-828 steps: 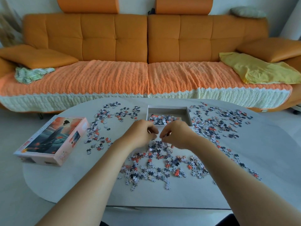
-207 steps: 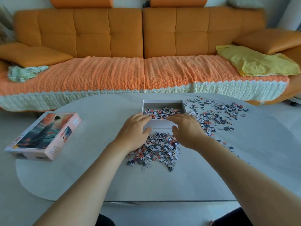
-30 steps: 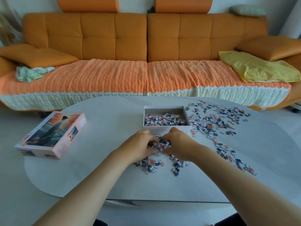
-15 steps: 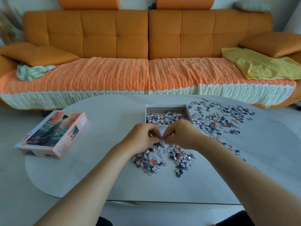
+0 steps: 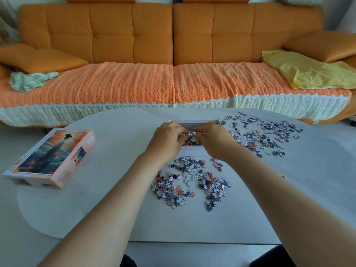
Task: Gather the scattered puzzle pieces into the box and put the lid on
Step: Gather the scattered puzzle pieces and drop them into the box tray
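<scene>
Left hand (image 5: 167, 142), right hand (image 5: 214, 141): pieces (image 5: 191, 136) over box (image 5: 192, 149)

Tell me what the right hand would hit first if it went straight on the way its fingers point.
Likely the puzzle pieces bunched between the right hand and the left hand, over the box; depth is unclear.

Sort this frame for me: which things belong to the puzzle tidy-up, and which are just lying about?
Part of the job: box; lid; near pile of pieces; scattered pieces on the right; left hand and right hand, both over the box.

Just lying about: yellow cloth, green patterned cloth and orange cushion, all on the sofa.
</scene>
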{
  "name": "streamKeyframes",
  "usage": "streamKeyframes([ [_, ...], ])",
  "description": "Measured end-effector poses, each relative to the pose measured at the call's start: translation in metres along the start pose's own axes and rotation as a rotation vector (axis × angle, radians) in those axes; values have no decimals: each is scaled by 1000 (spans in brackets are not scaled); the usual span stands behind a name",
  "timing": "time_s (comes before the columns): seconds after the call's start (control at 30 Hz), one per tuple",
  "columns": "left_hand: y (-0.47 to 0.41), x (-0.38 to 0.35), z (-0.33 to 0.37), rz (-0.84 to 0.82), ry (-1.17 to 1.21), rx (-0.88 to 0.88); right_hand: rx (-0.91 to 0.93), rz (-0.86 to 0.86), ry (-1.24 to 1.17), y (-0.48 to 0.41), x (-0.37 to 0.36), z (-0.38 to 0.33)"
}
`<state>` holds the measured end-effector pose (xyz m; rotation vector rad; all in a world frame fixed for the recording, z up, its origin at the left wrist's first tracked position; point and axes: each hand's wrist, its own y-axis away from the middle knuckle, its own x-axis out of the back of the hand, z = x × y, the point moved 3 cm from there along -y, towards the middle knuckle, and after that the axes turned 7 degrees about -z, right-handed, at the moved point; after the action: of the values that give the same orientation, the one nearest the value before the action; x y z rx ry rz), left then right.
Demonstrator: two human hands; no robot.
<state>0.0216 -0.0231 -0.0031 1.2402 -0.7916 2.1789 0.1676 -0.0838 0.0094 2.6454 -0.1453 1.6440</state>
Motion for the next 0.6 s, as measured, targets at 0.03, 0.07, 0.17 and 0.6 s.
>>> streamKeyframes([
  [0.03, 3, 3, -1, 8, -9, 0, 21, 33, 2, 0, 2, -1],
  [0.07, 7, 7, -2, 17, -21, 3, 45, 76, -2, 1, 4, -3],
  [0.17, 26, 20, -10, 22, -53, 22, 137, 171, -33, 8, 8, -12],
  [0.6, 89, 2, -33, -451, -63, 137, 254, -202, 203, 42, -24, -39],
])
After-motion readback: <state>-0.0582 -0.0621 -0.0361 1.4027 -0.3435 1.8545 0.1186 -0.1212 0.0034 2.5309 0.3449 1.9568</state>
